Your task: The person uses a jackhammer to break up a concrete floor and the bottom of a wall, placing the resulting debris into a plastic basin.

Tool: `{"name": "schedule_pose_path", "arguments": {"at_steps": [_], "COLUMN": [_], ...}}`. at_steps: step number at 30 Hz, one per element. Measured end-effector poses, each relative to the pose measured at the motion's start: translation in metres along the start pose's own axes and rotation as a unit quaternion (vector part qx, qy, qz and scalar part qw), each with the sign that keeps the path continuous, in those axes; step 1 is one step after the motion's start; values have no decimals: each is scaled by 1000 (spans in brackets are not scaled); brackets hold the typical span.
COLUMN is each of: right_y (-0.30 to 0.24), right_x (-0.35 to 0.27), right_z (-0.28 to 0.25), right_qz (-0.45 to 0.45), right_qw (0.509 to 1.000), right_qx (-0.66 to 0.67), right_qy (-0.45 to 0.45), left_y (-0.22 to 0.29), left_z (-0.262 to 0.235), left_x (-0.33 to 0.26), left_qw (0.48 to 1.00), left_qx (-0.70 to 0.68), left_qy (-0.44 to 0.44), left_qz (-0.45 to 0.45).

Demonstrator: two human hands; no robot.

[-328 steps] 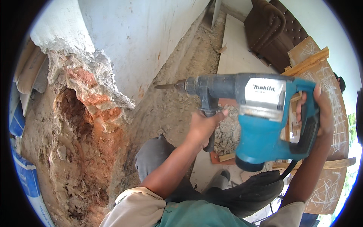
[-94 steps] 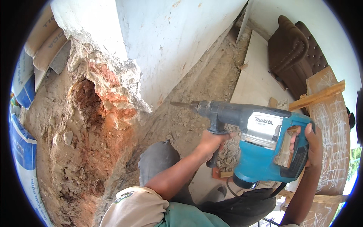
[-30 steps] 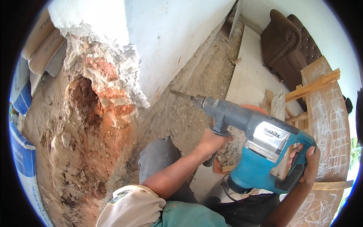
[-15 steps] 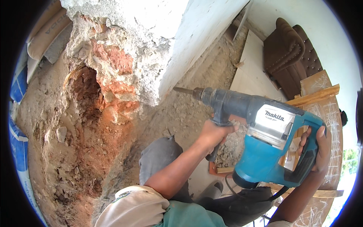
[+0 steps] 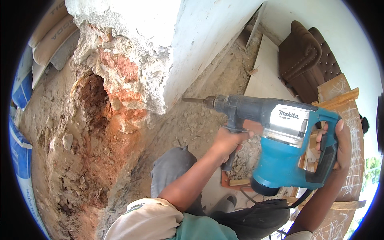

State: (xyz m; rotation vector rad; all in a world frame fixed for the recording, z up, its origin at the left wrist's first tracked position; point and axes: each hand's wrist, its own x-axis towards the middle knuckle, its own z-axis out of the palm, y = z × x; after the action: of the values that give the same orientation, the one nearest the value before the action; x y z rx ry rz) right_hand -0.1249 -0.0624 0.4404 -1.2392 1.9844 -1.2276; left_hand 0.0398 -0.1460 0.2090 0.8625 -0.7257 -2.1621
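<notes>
I hold a teal and black demolition hammer (image 5: pixel 276 162) with a silver plate across the middle of the view. My left hand (image 5: pixel 229 143) is closed around its black side handle near the front. At the back, my right hand (image 5: pixel 343 146) wraps the looped rear handle. The metal chisel bit (image 5: pixel 194 100) points left, its tip beside the lower edge of the white wall (image 5: pixel 200 48). Whether the tip touches the wall cannot be made out. Left of it, the wall's broken end bares rough plaster and red brick (image 5: pixel 122 66), with a dark hollow (image 5: pixel 94 90) below.
Loose soil and rubble (image 5: pixel 60 160) cover the ground at left. Stacked bags (image 5: pixel 20 156) line the left rim. A brown tufted armchair (image 5: pixel 300 60) stands at far right, near wooden planks (image 5: pixel 336 100). A black cable (image 5: pixel 298 202) hangs from the tool past my knees.
The hammer has tilted a little: its rear handle and my right hand sit higher in the view, the bit tip slightly lower. The wall has shifted slightly left in the view. Both grips are the same.
</notes>
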Motion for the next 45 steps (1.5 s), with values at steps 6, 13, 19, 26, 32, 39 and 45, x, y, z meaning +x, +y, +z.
{"name": "schedule_pose_path", "arguments": {"at_steps": [6, 13, 19, 26, 32, 39, 45], "right_y": [-4, -3, 14, 46, 47, 24, 5], "right_x": [7, 11, -2, -40, -62, -72, -81], "right_z": [12, 19, 22, -8, -22, 6, 34], "right_qz": [-10, 1, 17, 32, 18, 2, -10], "right_qw": [1000, 999, 999, 999, 998, 997, 997], "right_qx": [8, -30, -25, 20, 25, -11, -39], "right_qy": [-7, -27, -14, 35, 50, 70, 59], "left_y": [1, -4, -15, -22, -24, -16, -11], "left_z": [-7, -15, -24, -15, -5, -20, -38], "left_x": [4, 10, 14, -4, -26, -27, -35], "left_qw": [1000, 999, 998, 990, 993, 994, 997], "left_qx": [5, -2, 38, 117, 105, 85, 63], "left_qy": [12, 27, 33, 15, -5, 0, 0], "left_qz": [-21, -28, -39, -74, -53, -62, -47]}}
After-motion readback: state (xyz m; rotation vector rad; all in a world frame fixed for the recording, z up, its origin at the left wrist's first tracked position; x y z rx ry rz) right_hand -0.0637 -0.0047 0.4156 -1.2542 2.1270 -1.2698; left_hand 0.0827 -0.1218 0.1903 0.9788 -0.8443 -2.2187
